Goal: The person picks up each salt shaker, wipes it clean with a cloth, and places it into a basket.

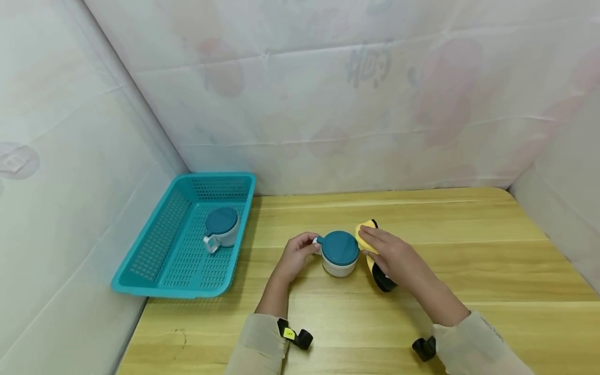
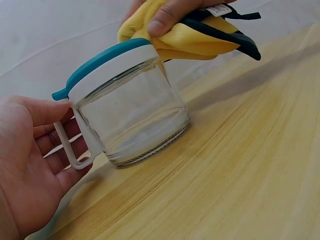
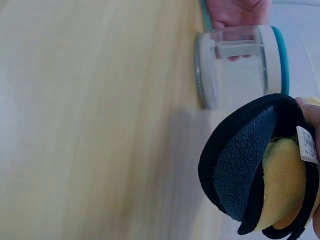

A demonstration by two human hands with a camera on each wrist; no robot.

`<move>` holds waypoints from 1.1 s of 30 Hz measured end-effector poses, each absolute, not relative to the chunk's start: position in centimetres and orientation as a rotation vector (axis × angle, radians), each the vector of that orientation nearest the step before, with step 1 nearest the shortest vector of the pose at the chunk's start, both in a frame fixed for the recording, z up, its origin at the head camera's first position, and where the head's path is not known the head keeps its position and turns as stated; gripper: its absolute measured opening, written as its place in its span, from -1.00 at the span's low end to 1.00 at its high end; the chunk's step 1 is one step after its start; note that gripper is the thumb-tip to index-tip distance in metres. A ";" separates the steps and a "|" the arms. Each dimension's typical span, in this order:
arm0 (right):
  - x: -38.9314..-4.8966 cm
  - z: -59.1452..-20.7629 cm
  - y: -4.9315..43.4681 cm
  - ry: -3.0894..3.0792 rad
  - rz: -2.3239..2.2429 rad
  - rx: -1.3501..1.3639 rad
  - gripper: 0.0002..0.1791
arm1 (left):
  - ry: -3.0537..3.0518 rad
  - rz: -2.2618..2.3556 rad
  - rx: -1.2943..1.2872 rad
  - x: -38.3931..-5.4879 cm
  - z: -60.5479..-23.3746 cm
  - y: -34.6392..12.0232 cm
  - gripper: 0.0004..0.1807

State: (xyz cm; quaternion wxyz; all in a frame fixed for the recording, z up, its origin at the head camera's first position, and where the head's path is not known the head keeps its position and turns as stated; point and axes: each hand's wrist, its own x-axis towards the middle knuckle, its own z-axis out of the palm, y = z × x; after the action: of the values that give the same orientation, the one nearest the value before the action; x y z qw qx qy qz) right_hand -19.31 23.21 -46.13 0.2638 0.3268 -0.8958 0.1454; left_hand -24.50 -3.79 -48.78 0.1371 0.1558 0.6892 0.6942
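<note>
A clear glass jar [image 2: 132,110] with a white collar, a white handle and a teal lid [image 1: 339,248] stands on the wooden table. My left hand [image 1: 297,255] holds it by the handle [image 2: 70,145], thumb at the top of the handle and fingers behind. On the jar's other side my right hand [image 1: 396,258] grips a folded yellow cloth [image 2: 192,40] with dark edging and a white tag. That cloth is against the lid's rim in the left wrist view. In the right wrist view the cloth's dark grey side [image 3: 245,160] shows.
At the left of the table stands a teal perforated basket [image 1: 124,284]. Inside it sits a second jar [image 1: 222,224] with a teal lid and white handle. White printed fabric walls [image 1: 304,104] enclose the table [image 1: 492,250] at the back and sides.
</note>
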 end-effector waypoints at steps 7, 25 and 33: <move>-19.4 -45.9 23.0 -2.469 0.486 0.771 -0.34 | 2.007 2.012 0.443 -24.6 -48.8 -3.7 -0.78; -19.6 -45.9 22.5 -2.680 0.876 0.654 -0.45 | 1.973 2.045 0.439 -24.6 -48.5 -3.5 -0.77; -19.5 -46.3 22.8 -2.844 0.882 0.623 -0.44 | 1.982 2.066 0.417 -24.5 -48.5 -3.6 -0.77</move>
State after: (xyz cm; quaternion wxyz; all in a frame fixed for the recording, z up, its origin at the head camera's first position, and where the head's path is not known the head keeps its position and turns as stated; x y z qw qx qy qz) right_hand -19.53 22.81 -46.33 0.0499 0.2045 -0.9337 0.2897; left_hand -24.51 -3.60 -48.51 0.1239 0.1432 0.6798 0.7086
